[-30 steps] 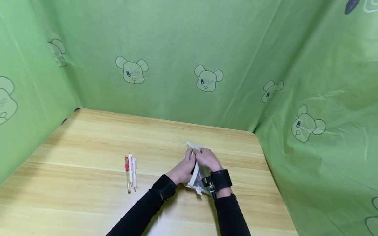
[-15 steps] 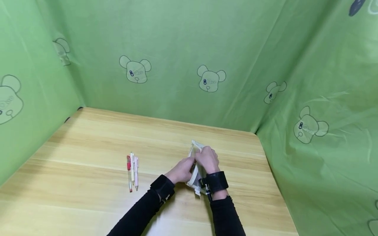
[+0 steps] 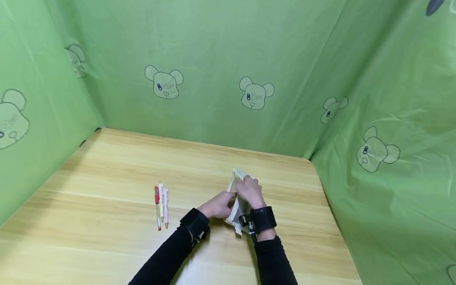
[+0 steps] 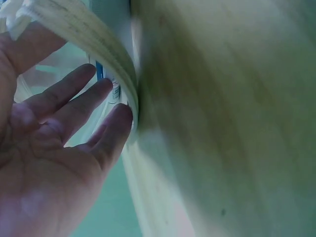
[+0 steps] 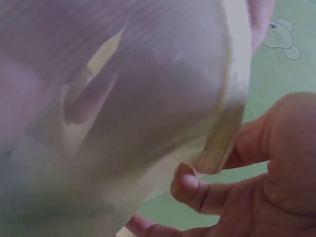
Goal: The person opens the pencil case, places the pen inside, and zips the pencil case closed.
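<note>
In the frame's lower centre, the right hand (image 3: 249,192) pinches the translucent pouch (image 3: 235,210); the left hand (image 3: 218,204), fingers relaxed, apparently reaches inside, so next it likely needs holding wide.

No word can be read with certainty. On the green cloth curtain (image 3: 206,43), dark-outlined bear-head prints (image 3: 166,85) serve as repeated signs; the two on the far wall each bear a dark oblong for one eye and, beside it, a short row of rounded outlined letters, too faint to spell out. In the left wrist view, a white-and-blue object (image 4: 115,91) beside the curved cream edge of the translucent pouch (image 4: 111,44) carries fine dark print, too small to read.
</note>
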### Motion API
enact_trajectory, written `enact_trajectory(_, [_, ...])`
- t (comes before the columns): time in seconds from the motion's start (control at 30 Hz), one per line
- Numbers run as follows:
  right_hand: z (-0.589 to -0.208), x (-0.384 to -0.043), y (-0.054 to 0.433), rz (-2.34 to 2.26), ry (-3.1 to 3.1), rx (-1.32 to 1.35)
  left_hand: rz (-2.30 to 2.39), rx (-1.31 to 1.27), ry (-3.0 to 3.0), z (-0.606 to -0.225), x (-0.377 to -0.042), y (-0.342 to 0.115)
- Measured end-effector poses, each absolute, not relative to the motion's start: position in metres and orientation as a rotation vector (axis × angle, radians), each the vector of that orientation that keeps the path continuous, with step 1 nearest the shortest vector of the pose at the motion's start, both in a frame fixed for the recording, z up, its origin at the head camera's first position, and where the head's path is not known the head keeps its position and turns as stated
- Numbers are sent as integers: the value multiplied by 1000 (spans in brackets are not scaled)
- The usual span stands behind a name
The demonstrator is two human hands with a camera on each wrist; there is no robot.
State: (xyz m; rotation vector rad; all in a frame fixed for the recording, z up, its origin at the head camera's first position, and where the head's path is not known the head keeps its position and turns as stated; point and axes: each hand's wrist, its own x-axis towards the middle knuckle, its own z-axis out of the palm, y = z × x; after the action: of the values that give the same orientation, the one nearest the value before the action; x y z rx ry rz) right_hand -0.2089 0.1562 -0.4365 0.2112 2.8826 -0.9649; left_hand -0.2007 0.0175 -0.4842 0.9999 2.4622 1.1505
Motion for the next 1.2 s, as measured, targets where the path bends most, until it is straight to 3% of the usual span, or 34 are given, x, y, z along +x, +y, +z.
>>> enact_trajectory(0.4, [-442, -203, 156, -766, 2790, 398, 1110, 975, 2463, -480, -196, 20])
enact_trajectory(1.2, [-447, -202, 158, -727, 2830, 260, 832, 1075, 2754, -482, -194, 19])
